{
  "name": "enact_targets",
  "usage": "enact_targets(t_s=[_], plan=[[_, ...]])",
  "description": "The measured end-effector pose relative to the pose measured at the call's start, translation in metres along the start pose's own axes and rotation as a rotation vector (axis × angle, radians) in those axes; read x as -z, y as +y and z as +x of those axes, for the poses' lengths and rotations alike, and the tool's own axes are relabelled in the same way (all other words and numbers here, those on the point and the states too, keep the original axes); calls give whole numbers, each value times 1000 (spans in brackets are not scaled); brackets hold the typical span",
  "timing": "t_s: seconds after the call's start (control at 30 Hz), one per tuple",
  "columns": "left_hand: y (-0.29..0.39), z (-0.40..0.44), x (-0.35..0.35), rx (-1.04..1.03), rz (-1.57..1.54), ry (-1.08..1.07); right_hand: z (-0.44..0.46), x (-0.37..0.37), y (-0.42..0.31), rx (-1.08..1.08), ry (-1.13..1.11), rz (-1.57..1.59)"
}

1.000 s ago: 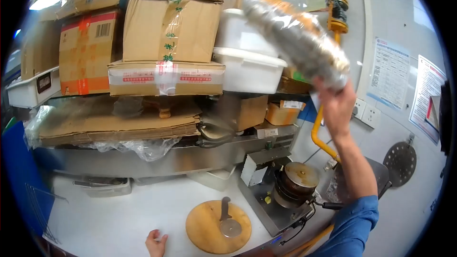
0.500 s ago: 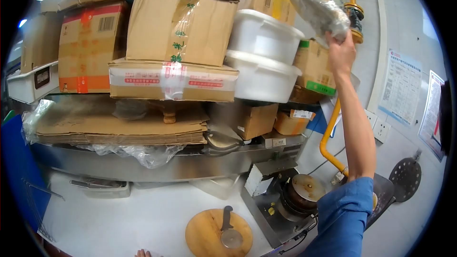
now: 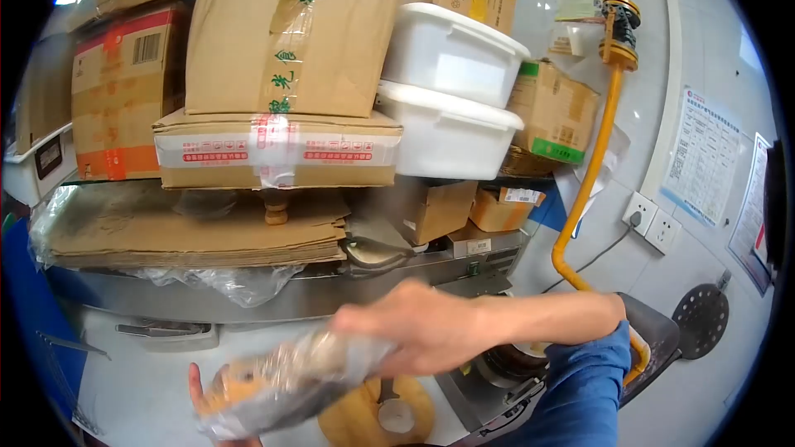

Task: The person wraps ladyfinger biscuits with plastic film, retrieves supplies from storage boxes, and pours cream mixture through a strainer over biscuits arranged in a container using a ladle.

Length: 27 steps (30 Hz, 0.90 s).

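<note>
The right hand (image 3: 422,323) is closed tight on one end of a shiny plastic-wrapped bundle (image 3: 286,385), which is up in front of the white table (image 3: 116,385) and hides part of a round wooden board (image 3: 344,422) with a round metal cutter (image 3: 396,415) on it. The left hand (image 3: 196,384) is at the other end of the bundle, with one finger poking up beside it, but it is mostly hidden, so I cannot tell if it is holding on. To the right of the board is a black stove (image 3: 476,393).
</note>
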<state>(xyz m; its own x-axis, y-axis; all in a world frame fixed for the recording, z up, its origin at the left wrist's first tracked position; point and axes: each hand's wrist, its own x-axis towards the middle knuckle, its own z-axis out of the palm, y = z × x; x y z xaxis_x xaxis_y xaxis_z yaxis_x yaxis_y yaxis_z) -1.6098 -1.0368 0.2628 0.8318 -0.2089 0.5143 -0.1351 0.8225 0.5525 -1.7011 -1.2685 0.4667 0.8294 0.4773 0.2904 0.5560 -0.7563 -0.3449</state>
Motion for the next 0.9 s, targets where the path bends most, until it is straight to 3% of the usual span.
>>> enact_targets(t_s=[0.07,0.13,0.17,0.2,0.23,0.3,0.37,0.4,0.5,0.6,0.7,0.9], plan=[[-7,-8,15,99,153,-39,8,-2,0,-243,-254,32],[-14,-17,32,200,299,-70,16,15,3,-244,-274,-59],[-1,-22,20,419,123,94,25,31,5,-241,-289,-108],[-3,-19,19,506,69,198,39,65,4,-304,-173,-67],[-4,-14,18,593,14,302,48,91,22,-323,112,112],[-9,-8,21,709,0,453,71,177,73,-169,750,-568],[-13,-4,28,716,-118,529,84,255,105,-226,1125,-908],[-14,-4,34,718,-177,569,88,280,114,-307,1181,-986],[-20,-36,66,460,395,175,103,314,132,-544,1328,-1172],[-14,-33,71,664,483,263,121,340,148,-651,1384,-1216],[-24,-32,95,583,543,74,137,341,141,-770,1358,-1200],[-29,12,74,791,118,318,156,362,148,-863,1500,-1263]])
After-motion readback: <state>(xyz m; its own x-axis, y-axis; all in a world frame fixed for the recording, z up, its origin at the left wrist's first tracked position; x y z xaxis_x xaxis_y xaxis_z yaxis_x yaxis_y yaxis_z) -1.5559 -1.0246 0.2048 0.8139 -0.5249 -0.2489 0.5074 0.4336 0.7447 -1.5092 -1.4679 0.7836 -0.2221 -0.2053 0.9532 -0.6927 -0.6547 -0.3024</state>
